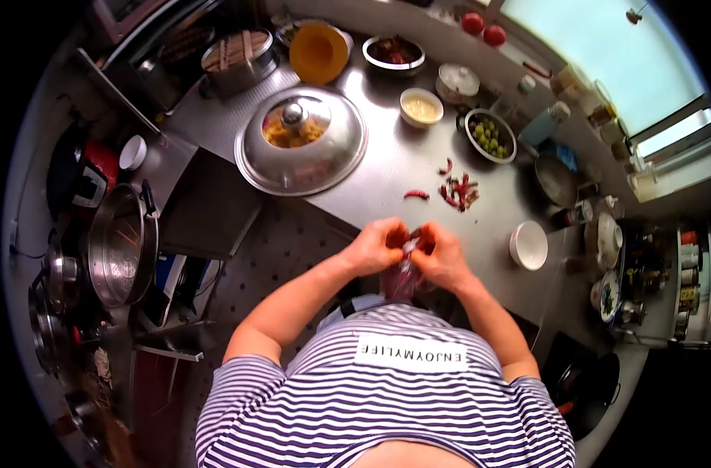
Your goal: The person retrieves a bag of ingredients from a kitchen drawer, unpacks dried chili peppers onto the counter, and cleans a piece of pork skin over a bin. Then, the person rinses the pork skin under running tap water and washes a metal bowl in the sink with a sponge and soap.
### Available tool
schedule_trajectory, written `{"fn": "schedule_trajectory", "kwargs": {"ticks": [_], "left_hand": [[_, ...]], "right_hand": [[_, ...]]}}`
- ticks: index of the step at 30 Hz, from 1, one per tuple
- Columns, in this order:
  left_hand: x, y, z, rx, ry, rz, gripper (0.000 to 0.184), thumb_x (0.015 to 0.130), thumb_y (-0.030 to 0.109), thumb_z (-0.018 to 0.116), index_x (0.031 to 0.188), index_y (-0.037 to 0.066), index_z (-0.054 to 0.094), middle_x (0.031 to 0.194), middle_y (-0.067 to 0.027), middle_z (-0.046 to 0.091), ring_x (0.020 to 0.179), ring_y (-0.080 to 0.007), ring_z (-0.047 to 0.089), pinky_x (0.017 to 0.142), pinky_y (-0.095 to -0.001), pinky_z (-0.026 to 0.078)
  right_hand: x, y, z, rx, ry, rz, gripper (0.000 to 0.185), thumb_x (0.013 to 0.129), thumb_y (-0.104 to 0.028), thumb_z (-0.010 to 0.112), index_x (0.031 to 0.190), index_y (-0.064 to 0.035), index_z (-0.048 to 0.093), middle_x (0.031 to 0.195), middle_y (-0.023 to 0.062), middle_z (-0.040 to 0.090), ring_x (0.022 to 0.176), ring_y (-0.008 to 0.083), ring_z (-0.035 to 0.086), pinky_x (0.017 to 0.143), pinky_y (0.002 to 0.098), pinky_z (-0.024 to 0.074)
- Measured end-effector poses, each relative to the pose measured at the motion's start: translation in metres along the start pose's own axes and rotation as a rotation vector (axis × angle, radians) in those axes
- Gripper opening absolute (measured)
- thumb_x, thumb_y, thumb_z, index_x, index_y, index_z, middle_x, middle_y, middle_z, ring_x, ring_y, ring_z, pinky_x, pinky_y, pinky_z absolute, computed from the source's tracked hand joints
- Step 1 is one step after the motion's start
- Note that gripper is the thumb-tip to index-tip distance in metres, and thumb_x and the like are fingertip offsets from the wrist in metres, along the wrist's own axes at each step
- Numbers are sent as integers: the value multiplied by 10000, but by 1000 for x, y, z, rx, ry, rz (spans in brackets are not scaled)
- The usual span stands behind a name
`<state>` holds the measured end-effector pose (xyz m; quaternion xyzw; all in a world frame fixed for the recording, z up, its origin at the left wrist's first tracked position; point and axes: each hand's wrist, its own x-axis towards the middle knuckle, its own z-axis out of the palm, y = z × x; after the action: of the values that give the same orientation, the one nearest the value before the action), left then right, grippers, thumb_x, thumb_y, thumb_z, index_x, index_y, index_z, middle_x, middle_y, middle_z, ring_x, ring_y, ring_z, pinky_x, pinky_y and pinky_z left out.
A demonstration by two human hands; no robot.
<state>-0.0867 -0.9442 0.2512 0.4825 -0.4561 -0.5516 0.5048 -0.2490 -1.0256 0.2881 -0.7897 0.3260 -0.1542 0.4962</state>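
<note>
My left hand (377, 246) and my right hand (440, 256) meet in front of my body at the counter's front edge. Both are closed, pinching the gathered top of a clear plastic bag (400, 282). The bag hangs below my fingers and looks reddish; its contents are not clear. Just beyond my hands, a small pile of dried red chilies (458, 193) lies on the metal counter (387, 183), with a single red chili (416, 194) to its left. A white bowl (528, 246) stands to the right of my right hand.
A large lidded steel pan (301, 140) sits left on the counter. Toward the back are a bowl of pale liquid (421, 108), a dish of dark red food (394, 56), a bowl of green fruit (489, 136) and a cut pumpkin (319, 53). A steel pot (122, 246) stands far left.
</note>
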Motion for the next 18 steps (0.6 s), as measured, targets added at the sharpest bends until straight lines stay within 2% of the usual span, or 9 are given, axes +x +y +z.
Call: {"fn": "schedule_trajectory", "kwargs": {"ticks": [4,7,9,10,13,14,15,16,18], "left_hand": [[-29,-6,24,204,196,30,138,735,-56,604,853,3,565,734,-7,565,687,-79,529,620,-237,451],[-55,-12,49,369,311,1,87,729,30,629,801,-4,593,663,-38,578,609,-89,522,544,-259,437],[-74,-22,68,450,386,-37,94,712,70,636,757,-4,599,615,-52,570,573,-93,515,515,-269,427],[-83,-28,78,479,441,-59,101,694,78,640,741,-1,597,586,-54,555,554,-97,512,504,-273,420],[-113,-38,104,159,405,-363,50,756,36,601,792,3,594,669,-44,578,575,-102,517,509,-241,421],[-122,-40,107,165,416,-369,50,756,36,601,792,3,594,669,-44,578,575,-102,517,509,-241,421],[-134,-34,112,-45,425,-438,55,778,28,597,826,2,592,712,-46,582,598,-101,518,519,-226,416],[-146,-30,117,-261,432,-503,64,800,20,594,861,2,590,756,-48,586,620,-99,518,529,-211,410],[-170,-26,125,-308,452,-450,84,809,26,603,888,0,588,775,-48,586,634,-96,518,536,-204,402]], "right_hand": [[-24,-1,8,-11,-77,-18,210,753,-80,630,922,13,546,721,126,628,657,173,618,611,298,491],[-46,19,15,40,-192,-84,258,759,-64,625,984,16,527,770,129,633,709,184,623,661,299,496],[-65,32,20,150,-351,-79,310,755,5,596,1049,18,497,885,94,608,813,132,591,720,275,487],[-76,28,18,134,-440,-56,345,745,9,607,1068,11,488,935,99,597,846,138,584,744,282,486],[-107,37,29,35,-421,-79,318,746,-38,647,1027,16,507,835,84,604,756,133,589,695,272,490],[-114,38,32,72,-431,-88,300,750,-63,660,1000,17,515,788,81,604,714,126,584,661,265,486],[-120,33,34,79,-439,-93,300,750,-63,660,1000,17,515,788,81,604,714,126,584,661,265,486],[-126,25,35,101,-455,-62,302,740,-78,667,988,13,521,790,99,615,715,159,602,653,284,489],[-137,19,44,126,-462,-92,290,721,-107,667,952,-1,528,760,122,619,684,221,616,629,318,488]]}}
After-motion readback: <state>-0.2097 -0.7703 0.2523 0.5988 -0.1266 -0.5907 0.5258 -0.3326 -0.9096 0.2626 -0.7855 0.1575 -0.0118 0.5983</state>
